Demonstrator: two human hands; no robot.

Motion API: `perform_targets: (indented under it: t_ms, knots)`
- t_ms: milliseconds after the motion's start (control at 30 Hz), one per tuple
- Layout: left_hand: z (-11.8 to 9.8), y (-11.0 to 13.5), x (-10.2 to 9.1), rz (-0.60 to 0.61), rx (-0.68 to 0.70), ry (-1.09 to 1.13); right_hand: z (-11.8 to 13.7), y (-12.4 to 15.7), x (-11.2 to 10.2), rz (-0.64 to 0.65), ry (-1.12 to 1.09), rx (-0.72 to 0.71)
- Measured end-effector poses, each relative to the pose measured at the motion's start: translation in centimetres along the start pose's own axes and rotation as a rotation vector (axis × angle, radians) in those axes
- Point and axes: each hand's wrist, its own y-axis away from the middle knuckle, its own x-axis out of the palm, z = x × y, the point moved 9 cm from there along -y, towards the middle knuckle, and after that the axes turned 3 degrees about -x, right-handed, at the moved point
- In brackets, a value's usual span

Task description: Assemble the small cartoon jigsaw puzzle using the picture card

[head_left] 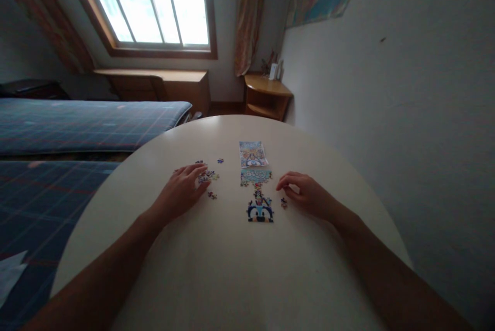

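My left hand point(181, 187) rests on the left of the round table with its fingers spread, touching a pile of loose jigsaw pieces point(208, 176). Part of that pile is hidden under the fingers. On the right, my right hand point(309, 196) hovers or rests close to the table, fingers loosely bent, with a gap before the thumb and nothing visible held. Close below its fingertips lie a few loose pieces point(284, 202). Between the hands are a joined upper puzzle section point(256, 177) and a lower section with a cartoon face point(260, 212), linked by a narrow strip of pieces.
A picture sheet point(252, 154) lies just beyond the upper puzzle section. One piece point(220, 161) and a small group point(212, 195) lie apart from the pile. The white table point(232, 274) stands between a plaid-covered bed point(77, 125) and a wall, with a corner shelf point(266, 83) behind.
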Motion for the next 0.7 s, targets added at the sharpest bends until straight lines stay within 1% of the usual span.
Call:
perform_targets:
  t_ms: [167,300,367,467,533,600,700]
  knots:
    - [1.0,-0.1,2.0,0.018,-0.045,-0.036,-0.5,-0.1,0.0,0.003,0.014,0.008]
    - [2.1,-0.4,2.9,0.024,-0.098,0.041,-1.6,0.2,-0.4,0.02,0.001,0.076]
    - [2.1,-0.7,2.9,0.01,-0.091,0.134,-1.9,0.6,-0.7,0.047,-0.02,0.095]
    - [1.9,-1.2,2.2,-0.042,-0.062,0.27,-1.4,1.0,-1.0,0.103,-0.065,0.067]
    - [2.1,-1.5,1.7,-0.088,-0.07,0.311,-1.0,1.1,-1.0,0.139,-0.087,0.053]
    - [2.9,-1.6,1.3,-0.14,-0.119,0.284,-0.7,1.1,-0.7,0.184,-0.092,0.045]
    - [4.6,-1.6,1.1,-0.188,-0.238,0.191,-0.5,0.9,0.2,0.249,-0.072,0.033]
